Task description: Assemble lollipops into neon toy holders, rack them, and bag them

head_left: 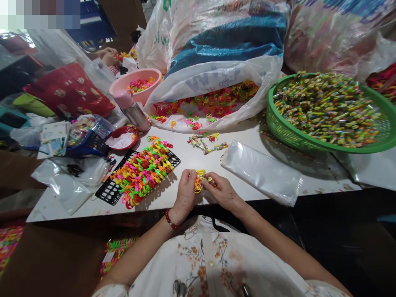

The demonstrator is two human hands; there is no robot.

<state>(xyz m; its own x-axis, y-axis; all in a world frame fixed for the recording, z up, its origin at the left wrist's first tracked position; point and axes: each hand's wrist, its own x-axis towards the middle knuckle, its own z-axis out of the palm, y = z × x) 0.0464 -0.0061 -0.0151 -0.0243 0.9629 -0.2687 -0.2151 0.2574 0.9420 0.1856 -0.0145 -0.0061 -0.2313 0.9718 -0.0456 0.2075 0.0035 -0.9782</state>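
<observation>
My left hand, with a red bead bracelet at its wrist, pinches a small orange and yellow plastic piece above the table's front edge. From the other side, my right hand has its fingers closed on a thin multicoloured stick that meets the plastic piece. Fingertips hide part of both. Just beyond the hands, a few similar sticks and loose plastic pieces lie on the white table. Left of my hands, a black grid rack carries rows of bright plastic pieces.
A stack of transparent bags lies at right, below a green basket heaped with wrapped sticks. Behind are an open sack of plastic pieces, a pink bowl and a flask. Another person's hands show at far left.
</observation>
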